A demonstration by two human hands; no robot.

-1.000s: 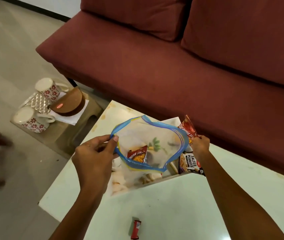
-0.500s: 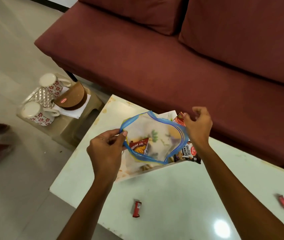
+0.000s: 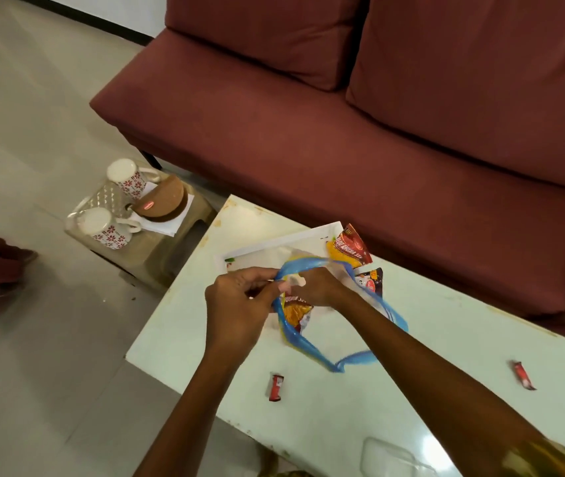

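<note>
A clear zip bag with a blue rim (image 3: 312,346) hangs over the pale table (image 3: 343,425). A red and yellow snack packet (image 3: 296,309) lies inside it. My left hand (image 3: 239,301) pinches the rim at the bag's left end. My right hand (image 3: 317,287) meets it there, its fingers curled on the same rim. The rest of the rim sags in a loop toward me. Behind the bag, a white tray (image 3: 267,251) holds a second red snack packet (image 3: 351,251) and a dark peanuts packet (image 3: 373,282).
Two small red candy wrappers (image 3: 276,387) (image 3: 523,375) lie on the table, and a clear plastic piece (image 3: 387,456) sits at its near edge. A low stool (image 3: 171,249) at left carries mugs (image 3: 104,227). A maroon sofa (image 3: 343,139) runs behind the table.
My right hand has left the packet by the tray and moved left to the bag's rim beside my left hand. The bag's mouth has gone from wide open to narrow and sagging.
</note>
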